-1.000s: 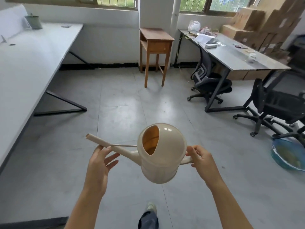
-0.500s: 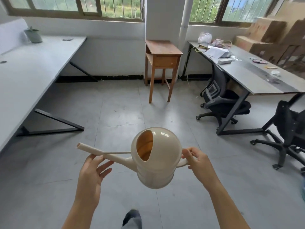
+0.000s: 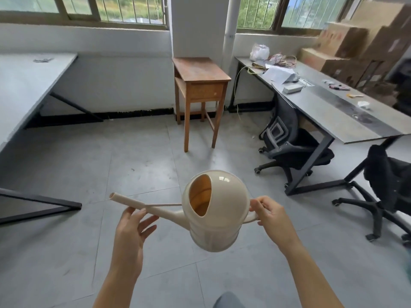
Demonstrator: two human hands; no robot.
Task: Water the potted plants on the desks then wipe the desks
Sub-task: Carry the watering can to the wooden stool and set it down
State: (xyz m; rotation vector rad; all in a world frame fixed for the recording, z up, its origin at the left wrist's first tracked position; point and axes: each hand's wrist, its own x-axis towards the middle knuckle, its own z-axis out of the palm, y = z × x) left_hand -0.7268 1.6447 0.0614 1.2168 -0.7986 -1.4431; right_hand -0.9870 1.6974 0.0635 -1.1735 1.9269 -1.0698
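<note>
The right grip (image 3: 270,215) holds the handle (image 3: 252,218) of the can (image 3: 219,210), fingers curled round it. The left grip (image 3: 131,232) lies under the spout (image 3: 138,202), fingers nearly straight, propping rather than clasping. The can hangs in the air before the person, over the floor (image 3: 133,163), between the white counter (image 3: 22,85) at left and the grey counter (image 3: 333,112) at right, touching neither. Its long axis runs roughly level across the view, spout pointing left and slightly up, fill hole toward the camera. This looks like the carrying stage of watering. No pot shows here, so the next move calls for reaching a plant, then tipping the spout down over its soil.
</note>
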